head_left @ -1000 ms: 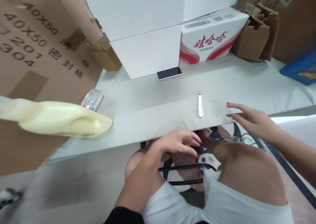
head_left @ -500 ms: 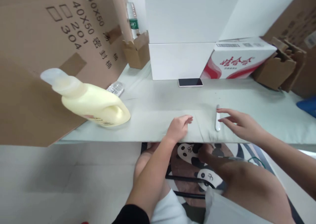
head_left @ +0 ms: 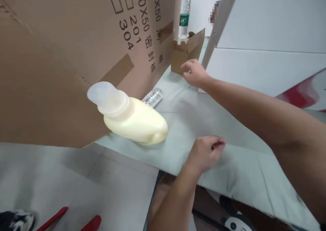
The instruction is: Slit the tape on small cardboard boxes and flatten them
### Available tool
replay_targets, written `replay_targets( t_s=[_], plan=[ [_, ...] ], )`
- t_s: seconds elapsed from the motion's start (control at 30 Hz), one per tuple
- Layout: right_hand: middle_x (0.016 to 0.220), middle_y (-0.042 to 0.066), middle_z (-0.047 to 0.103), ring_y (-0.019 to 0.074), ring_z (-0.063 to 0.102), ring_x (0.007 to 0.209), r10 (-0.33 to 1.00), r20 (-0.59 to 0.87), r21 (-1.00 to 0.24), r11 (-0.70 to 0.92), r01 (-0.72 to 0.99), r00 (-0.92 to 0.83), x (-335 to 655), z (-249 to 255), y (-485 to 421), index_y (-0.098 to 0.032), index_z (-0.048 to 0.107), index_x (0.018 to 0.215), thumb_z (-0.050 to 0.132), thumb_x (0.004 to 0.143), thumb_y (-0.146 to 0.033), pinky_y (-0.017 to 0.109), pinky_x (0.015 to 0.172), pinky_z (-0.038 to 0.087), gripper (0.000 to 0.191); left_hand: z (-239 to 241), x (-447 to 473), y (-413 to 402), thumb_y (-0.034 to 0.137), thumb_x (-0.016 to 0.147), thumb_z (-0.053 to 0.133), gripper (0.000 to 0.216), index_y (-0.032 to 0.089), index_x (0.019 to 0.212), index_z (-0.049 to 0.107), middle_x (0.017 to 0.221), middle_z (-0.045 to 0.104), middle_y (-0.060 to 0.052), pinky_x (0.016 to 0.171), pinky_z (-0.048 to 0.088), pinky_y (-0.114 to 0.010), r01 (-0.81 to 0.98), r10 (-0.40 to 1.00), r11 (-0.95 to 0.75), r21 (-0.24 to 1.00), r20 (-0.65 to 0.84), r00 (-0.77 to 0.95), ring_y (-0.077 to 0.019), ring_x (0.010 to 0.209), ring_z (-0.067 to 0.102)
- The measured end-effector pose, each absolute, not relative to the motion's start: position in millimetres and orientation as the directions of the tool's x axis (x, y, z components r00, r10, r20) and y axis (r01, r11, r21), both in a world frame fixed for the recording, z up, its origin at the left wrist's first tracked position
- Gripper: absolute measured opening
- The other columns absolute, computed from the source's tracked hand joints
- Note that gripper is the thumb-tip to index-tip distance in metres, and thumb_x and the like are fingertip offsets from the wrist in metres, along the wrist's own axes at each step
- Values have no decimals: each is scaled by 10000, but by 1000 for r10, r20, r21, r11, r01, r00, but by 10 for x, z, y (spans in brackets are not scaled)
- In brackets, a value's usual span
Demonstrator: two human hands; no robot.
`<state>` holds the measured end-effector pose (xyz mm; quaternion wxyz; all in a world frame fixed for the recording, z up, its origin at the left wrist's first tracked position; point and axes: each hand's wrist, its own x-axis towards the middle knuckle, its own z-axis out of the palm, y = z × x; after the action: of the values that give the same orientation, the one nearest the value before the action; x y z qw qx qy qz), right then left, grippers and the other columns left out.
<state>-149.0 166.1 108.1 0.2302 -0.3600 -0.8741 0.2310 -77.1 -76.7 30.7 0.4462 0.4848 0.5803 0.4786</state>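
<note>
My right hand (head_left: 195,73) is stretched out to the far side of the table, its fingers apart and nothing seen in them. It is right by a small cardboard box (head_left: 179,59); whether it touches the box I cannot tell. Behind the box stands a clear water bottle (head_left: 184,19) with a green label. My left hand (head_left: 205,153) is loosely closed near the table's front edge, slightly blurred, with nothing visible in its fingers. To its left stands a pale yellow detergent bottle (head_left: 142,122) with a translucent cap. Behind that lies a clear plastic bottle (head_left: 153,97).
A large printed cardboard sheet (head_left: 63,54) rises along the left side. White panels (head_left: 270,20) stand at the back right, with a red-and-white box (head_left: 303,92) partly showing. Pale cloth covers the table (head_left: 249,170). Red objects (head_left: 91,223) are on the floor at lower left.
The view has swung left. My right hand has left the white stick-like item on the table and reached over to the small cardboard box. My left hand stays near the front edge.
</note>
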Motion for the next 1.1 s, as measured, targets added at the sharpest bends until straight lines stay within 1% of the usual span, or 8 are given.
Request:
replay_targets(
  t_s=[0.1, 0.2, 0.5, 0.67, 0.73, 0.83, 0.97, 1.1],
  plan=[
    [1625, 167, 302, 269, 516, 1394, 827, 239, -619, 534, 577, -509, -1946, 1096, 2078, -112, 615, 1249, 583, 861, -79, 512, 1250, 323, 390, 301, -840, -711, 254, 877, 631, 220, 183, 1047, 751, 1116, 779, -106, 829, 606, -355, 185, 977, 93, 978, -54, -206, -238, 1002, 725],
    [1707, 67, 179, 290, 486, 1423, 849, 246, -627, 507, 591, -467, -2136, 1094, 2368, -176, 663, 1163, 658, 846, -114, 510, 1266, 338, 323, 281, -898, -657, 255, 867, 635, 221, 180, 1047, 737, 1114, 775, -113, 835, 606, -365, 179, 971, 112, 977, -70, -227, -245, 1011, 720],
    [1454, 132, 518, 249, 575, 1303, 781, 304, -511, 617, 598, -546, -2013, 1044, 2206, -92, 672, 1033, 526, 916, -120, 406, 1211, 370, 189, 286, -915, -666, 199, 849, 607, 127, 199, 925, 708, 988, 747, -87, 947, 563, -410, 152, 893, 78, 985, -2, -451, -233, 988, 698],
    [1317, 129, 609, 286, 589, 1276, 680, 434, -508, 726, 463, -591, -1442, 928, 1685, -158, 696, 977, 586, 864, -153, 483, 1177, 456, 159, 264, -937, -688, 363, 877, 590, 304, 160, 1077, 697, 1199, 617, -177, 1058, 481, -509, 381, 603, -101, 919, 361, -711, -306, 1174, 595],
    [1312, 154, 612, 291, 643, 1197, 657, 430, -554, 734, 393, -620, -1038, 884, 1354, -155, 712, 983, 583, 854, -162, 479, 1058, 554, 183, 257, -954, -693, 408, 923, 530, 363, 147, 1133, 670, 1282, 552, -200, 1107, 427, -535, 429, 477, -169, 887, 455, -752, -322, 1239, 548],
    [1338, 159, 613, 194, 712, 806, 674, 379, -679, 668, 303, -634, -273, 888, 772, -160, 735, 1033, 548, 880, -216, 388, 689, 650, 248, 286, -922, -716, 424, 977, 434, 407, 144, 1219, 604, 1351, 499, -204, 1153, 375, -533, 413, 388, -238, 879, 476, -790, -316, 1304, 503],
    [1130, 115, 714, 183, 701, 763, 718, 438, -743, 628, 231, -541, 881, 959, 71, -209, 786, 908, 581, 932, -287, 298, 522, 601, 220, 390, -764, -751, 411, 1027, 320, 423, 213, 1328, 542, 1457, 484, -146, 1200, 348, -475, 345, 429, -382, 857, 495, -756, -273, 1395, 467],
    [828, 80, 737, 211, 721, 798, 797, 490, -782, 581, 225, -354, 1859, 973, -386, -218, 735, 644, 637, 941, -296, 314, 620, 620, 323, 479, -613, -702, 475, 1041, 316, 485, 241, 1361, 596, 1523, 469, -119, 1222, 342, -460, 348, 598, -447, 824, 564, -570, -272, 1455, 431]
  ],
)
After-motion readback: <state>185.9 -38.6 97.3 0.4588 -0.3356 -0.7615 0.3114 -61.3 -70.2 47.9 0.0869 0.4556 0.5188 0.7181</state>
